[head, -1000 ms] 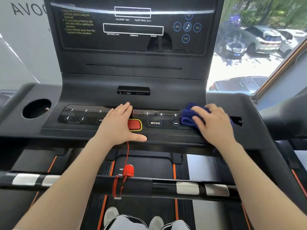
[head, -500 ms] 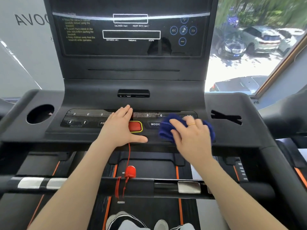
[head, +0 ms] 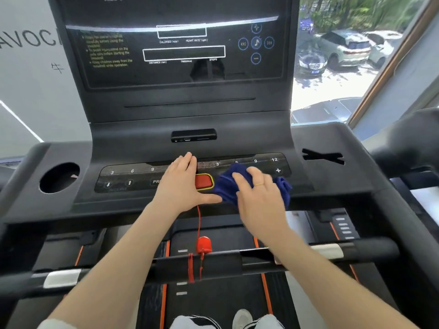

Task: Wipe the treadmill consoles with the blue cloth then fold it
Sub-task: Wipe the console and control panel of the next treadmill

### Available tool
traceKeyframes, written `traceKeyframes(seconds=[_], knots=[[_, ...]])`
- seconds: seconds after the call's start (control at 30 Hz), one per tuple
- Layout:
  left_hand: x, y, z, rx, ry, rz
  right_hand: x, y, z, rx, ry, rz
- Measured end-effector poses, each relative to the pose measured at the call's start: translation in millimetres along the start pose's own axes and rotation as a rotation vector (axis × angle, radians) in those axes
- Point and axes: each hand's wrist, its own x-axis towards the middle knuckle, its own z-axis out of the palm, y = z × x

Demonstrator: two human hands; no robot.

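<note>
Treadmill console (head: 133,205) fills the view: black deck, dark upright display panel (head: 183,51) at the back, glossy button strip (head: 133,179) across the front with numbers 3/6/9 on the left and 3/9/12 plus a "+" on the right. Round cup hole (head: 59,178) in the left wing, X-shaped cutout (head: 323,157) in the right wing. Crossbar handle (head: 213,262) runs below, with both forearms reaching over it from the bottom edge. Window at right shows parked cars.

Right hand (head: 260,195): palm down, fingers spread and lightly bent, pressing on blue cloth (head: 225,186). Ring on one finger. Grip looks like a flat press more than a clench; hand is motion-blurred, so finer finger detail is not readable. Cloth is bunched, lying on the right half of the button strip, just right of the red stop button (head: 203,181), and sticks out past the hand on both sides.

Left hand (head: 180,186): flat on the strip's centre, fingers straight and together pointing toward the display, thumb out to the right along the deck's front edge, tip touching or nearly touching the cloth. Holds nothing. It covers the button's left edge.

Red safety cord (head: 199,219) drops from under the button to a red clip (head: 203,244) at the crossbar.
</note>
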Motion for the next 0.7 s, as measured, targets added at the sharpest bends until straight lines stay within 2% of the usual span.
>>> traceKeyframes(seconds=[0.07, 0.13, 0.2, 0.3, 0.4, 0.6, 0.7], knots=[[2, -8, -2, -0.008, -0.04, 0.055, 0, 22, -2, 0.029, 0.032, 0.048], [2, -21, -7, -0.029, -0.081, 0.138, -6, 46, -3, 0.038, 0.098, 0.225], [-3, -36, -13, -0.106, -0.076, 0.209, -14, 55, -3, 0.043, 0.152, 0.302], [-19, -61, -18, -0.205, 0.07, 0.254, -15, 38, 0, 0.14, 0.151, 0.106], [-35, -95, -14, -0.247, 0.175, 0.19, -6, 7, 8, 0.262, 0.1, -0.106], [-68, -153, -3, -0.427, 0.308, -0.165, 6, -56, 26, 0.255, 0.076, -0.367], [-76, -177, -2, -0.525, 0.29, -0.293, 12, -92, 30, 0.265, 0.034, -0.483]])
